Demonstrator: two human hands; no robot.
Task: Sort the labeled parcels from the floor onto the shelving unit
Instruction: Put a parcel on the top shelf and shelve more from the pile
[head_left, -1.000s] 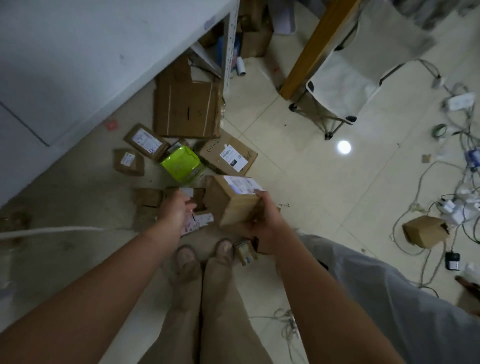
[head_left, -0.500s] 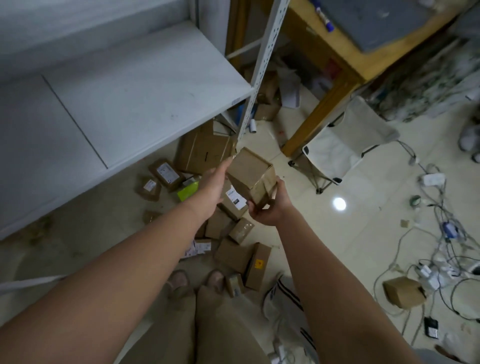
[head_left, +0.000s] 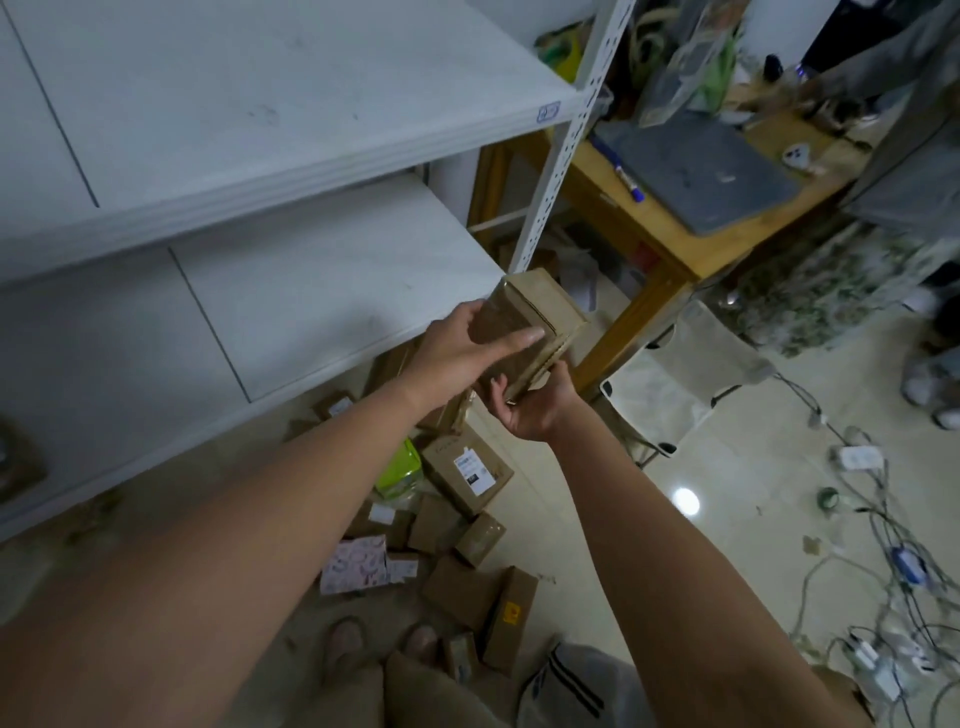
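Note:
I hold a brown cardboard parcel (head_left: 535, 317) in the air with both hands, near the front right corner of the lower white shelf (head_left: 322, 291). My left hand (head_left: 462, 353) lies on its left face, fingers stretched along the side and thumb over the top edge. My right hand (head_left: 530, 405) cups its bottom corner from below with curled fingers. Its label is hidden. Several more parcels (head_left: 467, 473) lie on the floor beneath, some with white labels. A higher white shelf (head_left: 291, 104) spans the upper left.
The perforated shelf post (head_left: 566, 135) stands right behind the parcel. A wooden table (head_left: 654, 228) with a grey laptop is to the right, a folding stool (head_left: 691, 379) below it. Cables and chargers (head_left: 883, 571) litter the floor at right. A lime-green package (head_left: 400, 465) lies among the parcels.
I have stood up from the floor and lifted the parcel to the level of the lower shelf. My left hand came onto the parcel's side; the view tilted upward.

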